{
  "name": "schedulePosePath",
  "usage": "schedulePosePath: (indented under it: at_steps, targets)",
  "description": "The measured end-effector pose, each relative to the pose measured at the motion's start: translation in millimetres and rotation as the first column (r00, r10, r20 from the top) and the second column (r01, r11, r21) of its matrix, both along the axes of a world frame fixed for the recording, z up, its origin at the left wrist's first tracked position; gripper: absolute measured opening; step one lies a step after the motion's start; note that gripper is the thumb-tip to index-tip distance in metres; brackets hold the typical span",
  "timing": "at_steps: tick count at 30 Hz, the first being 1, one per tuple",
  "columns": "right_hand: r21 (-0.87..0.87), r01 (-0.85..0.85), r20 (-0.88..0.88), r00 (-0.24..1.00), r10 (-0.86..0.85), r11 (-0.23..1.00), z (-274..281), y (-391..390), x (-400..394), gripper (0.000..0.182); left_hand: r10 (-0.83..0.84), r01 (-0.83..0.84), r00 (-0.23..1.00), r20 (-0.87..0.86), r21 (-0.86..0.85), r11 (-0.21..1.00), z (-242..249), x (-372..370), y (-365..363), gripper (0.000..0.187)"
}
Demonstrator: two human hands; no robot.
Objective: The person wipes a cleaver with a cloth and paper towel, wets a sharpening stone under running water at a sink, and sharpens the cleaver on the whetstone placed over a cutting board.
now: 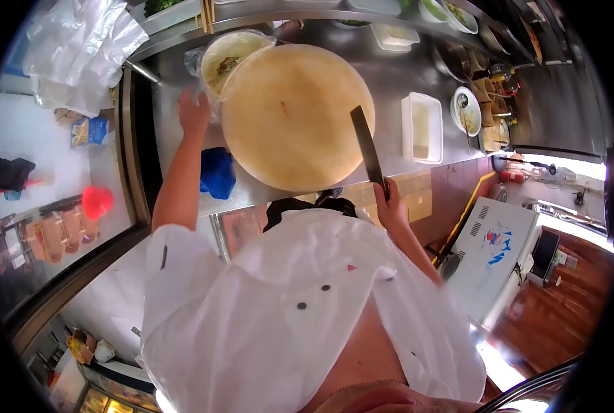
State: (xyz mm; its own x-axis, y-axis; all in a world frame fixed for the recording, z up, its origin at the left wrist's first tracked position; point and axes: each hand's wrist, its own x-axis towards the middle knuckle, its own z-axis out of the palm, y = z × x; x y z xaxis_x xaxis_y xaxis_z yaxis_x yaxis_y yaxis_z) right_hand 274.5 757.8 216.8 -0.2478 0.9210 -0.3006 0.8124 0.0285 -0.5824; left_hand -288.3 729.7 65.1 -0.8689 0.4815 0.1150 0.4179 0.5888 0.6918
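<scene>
My right hand [391, 205] is wrapped round the handle of a kitchen knife [367, 148]. Its long, wide blade points away from me and overlaps the right edge of a round cutting board [293, 124]. A small reddish mark shows on the board's pale surface. To the left, my left hand [194, 112] is raised with its fingers apart and nothing in them. It is nearest to a round, plastic-lined container [248, 45] with some greenish food in the bottom, partly hidden behind the board. A crumpled blue cloth [217, 173] lies left of the board.
A white rectangular tub [422, 129] and a white bowl with a spoon [465, 110] stand right of the board on the steel counter [389, 82]. Food containers line the back shelf. Plastic bags [79, 55] hang at upper left. A white chest freezer [489, 248] stands at right.
</scene>
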Motion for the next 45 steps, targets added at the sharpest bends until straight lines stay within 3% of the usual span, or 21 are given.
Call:
schedulePosePath:
  at_steps: [2,5,7,9,11,16,18,19,22,23,26,28,33,37,40,45]
  targets:
    - [0.091,-0.058,0.052,0.997,0.054,0.994,-1,13,-2,0.042,-0.074,0.078,0.996,-0.043,0.096,0.992,17,30,-44,0.050]
    - [0.219,-0.173,0.123,0.981,0.149,0.960,-13,44,-2,0.041,-0.189,0.205,0.972,-0.138,0.106,0.973,22,76,-115,0.037]
    - [0.286,-0.224,0.153,0.971,0.186,0.932,-27,66,-5,0.040,-0.216,0.218,0.976,-0.031,0.089,0.972,42,121,-156,0.034]
    - [0.304,-0.258,0.178,0.961,0.211,0.917,-45,89,-8,0.040,-0.234,0.253,0.961,-0.151,0.122,0.960,38,160,-194,0.029]
    - [0.308,-0.304,0.212,0.946,0.246,0.902,-47,108,-15,0.041,-0.171,0.176,0.980,-0.097,0.044,0.983,43,201,-222,0.025]
    - [0.296,-0.356,0.090,0.934,0.345,0.886,-52,141,-13,0.043,-0.083,0.084,0.996,0.010,-0.161,0.983,31,267,-261,0.018]
    - [0.262,-0.347,-0.019,0.931,0.364,0.901,-54,144,-7,0.043,-0.110,0.111,0.994,0.011,-0.176,0.978,35,282,-253,0.017]
    - [0.227,-0.333,-0.091,0.928,0.360,0.915,-52,146,-4,0.043,-0.129,0.118,0.991,-0.026,-0.267,0.956,36,285,-242,0.016]
    - [0.125,-0.296,-0.223,0.922,0.318,0.947,-40,146,7,0.043,-0.203,0.200,0.979,0.010,-0.212,0.956,64,282,-183,0.016]
    - [0.092,-0.284,-0.250,0.921,0.298,0.954,-35,145,11,0.043,-0.276,0.254,0.958,-0.075,-0.223,0.941,69,274,-161,0.017]
    - [-0.032,-0.299,-0.232,0.930,0.284,0.954,-14,134,25,0.042,-0.437,0.362,0.869,-0.233,-0.303,0.882,62,238,-93,0.017]
    - [-0.013,-0.296,-0.224,0.932,0.286,0.955,-24,123,36,0.040,-0.450,0.398,0.867,-0.215,-0.246,0.884,63,217,-47,0.018]
    - [-0.032,-0.283,-0.201,0.941,0.272,0.958,-33,95,25,0.035,-0.479,0.389,0.860,-0.178,-0.379,0.840,48,155,48,0.021]
    - [-0.015,-0.252,-0.153,0.957,0.247,0.968,-50,74,11,0.033,-0.532,0.427,0.810,-0.246,-0.375,0.823,29,122,88,0.021]
    - [0.003,-0.230,-0.118,0.966,0.229,0.973,-47,66,0,0.031,-0.537,0.434,0.831,-0.143,-0.437,0.788,19,111,104,0.020]
    - [-0.039,-0.249,-0.048,0.968,0.248,0.968,-42,81,-21,0.029,-0.585,0.516,0.807,-0.084,-0.381,0.767,8,104,114,0.021]
